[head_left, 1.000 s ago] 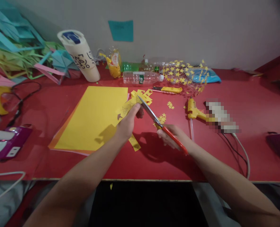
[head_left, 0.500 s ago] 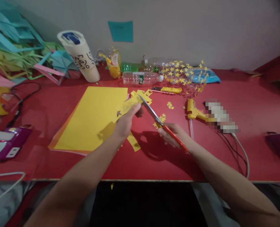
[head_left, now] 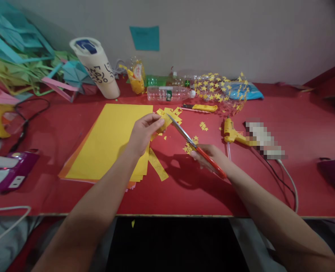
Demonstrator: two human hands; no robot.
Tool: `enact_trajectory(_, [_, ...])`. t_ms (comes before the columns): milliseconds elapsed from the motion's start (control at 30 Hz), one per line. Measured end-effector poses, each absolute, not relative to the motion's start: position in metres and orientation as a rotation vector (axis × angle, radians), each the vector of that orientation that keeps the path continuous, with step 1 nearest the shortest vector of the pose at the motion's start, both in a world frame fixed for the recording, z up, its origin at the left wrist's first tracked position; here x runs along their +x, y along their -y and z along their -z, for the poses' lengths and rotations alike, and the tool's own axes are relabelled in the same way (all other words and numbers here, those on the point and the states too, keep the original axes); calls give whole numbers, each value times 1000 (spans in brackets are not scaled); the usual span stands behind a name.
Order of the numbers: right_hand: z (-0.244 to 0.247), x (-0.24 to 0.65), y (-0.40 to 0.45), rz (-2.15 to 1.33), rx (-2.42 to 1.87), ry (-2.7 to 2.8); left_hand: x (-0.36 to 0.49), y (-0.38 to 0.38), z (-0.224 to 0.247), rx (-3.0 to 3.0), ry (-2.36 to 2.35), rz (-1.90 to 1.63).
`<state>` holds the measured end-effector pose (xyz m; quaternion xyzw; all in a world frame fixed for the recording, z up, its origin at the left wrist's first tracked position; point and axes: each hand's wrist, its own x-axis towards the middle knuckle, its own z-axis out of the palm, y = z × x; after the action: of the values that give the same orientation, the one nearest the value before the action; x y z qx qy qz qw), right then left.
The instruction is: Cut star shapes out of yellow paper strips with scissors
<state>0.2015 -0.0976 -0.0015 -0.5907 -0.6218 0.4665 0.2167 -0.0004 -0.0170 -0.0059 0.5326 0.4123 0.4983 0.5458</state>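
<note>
My left hand (head_left: 144, 132) pinches a yellow paper strip (head_left: 165, 124), held just above the table beside the stack of yellow paper sheets (head_left: 122, 132). In my right hand (head_left: 208, 156) is a pair of scissors (head_left: 188, 139) with red handles, the blades pointing up and left. Their tip reaches the strip's upper edge; I cannot tell whether it is cutting. Small yellow paper stars (head_left: 191, 145) lie under the scissors. More cut strips and scraps (head_left: 173, 113) are piled behind the blade tip. Another strip (head_left: 158, 166) rests by the stack's right edge.
Behind are a utility knife (head_left: 201, 108), a clear plastic bottle (head_left: 169, 93), a star-covered bottle (head_left: 212, 87) and a white tumbler (head_left: 98, 70). A yellow glue gun (head_left: 232, 132) lies right, near a cable. Purple power strips (head_left: 16, 170) and paper shapes (head_left: 11, 49) are at left.
My left hand has turned and drawn slightly left, and the strip it holds now shows less of its length. My right hand with the scissors has barely moved.
</note>
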Motion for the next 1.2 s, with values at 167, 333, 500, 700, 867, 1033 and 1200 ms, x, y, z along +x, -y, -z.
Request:
enact_trajectory(167, [3,202,98,-1257,-1656,1804,-5,18,5,1395,-974,-1127])
enact_trajectory(333, [8,204,95,-1268,-1636,1832,-11,14,7,1464,-1031,-1074])
enact_trajectory(500, [5,203,95,-1327,-1633,1781,-9,16,5,1389,-979,-1073])
enact_trajectory(700, [1,201,99,-1486,-1587,1669,-8,19,3,1316,-956,-1081])
enact_trajectory(867, [6,203,99,-1563,-1524,1624,-5,21,3,1318,-918,-1096])
enact_trajectory(1033, [7,203,99,-1572,-1518,1593,-1,25,5,1400,-919,-1135])
enact_trajectory(1200, [4,198,102,-1568,-1548,1576,1,27,5,1478,-948,-1159])
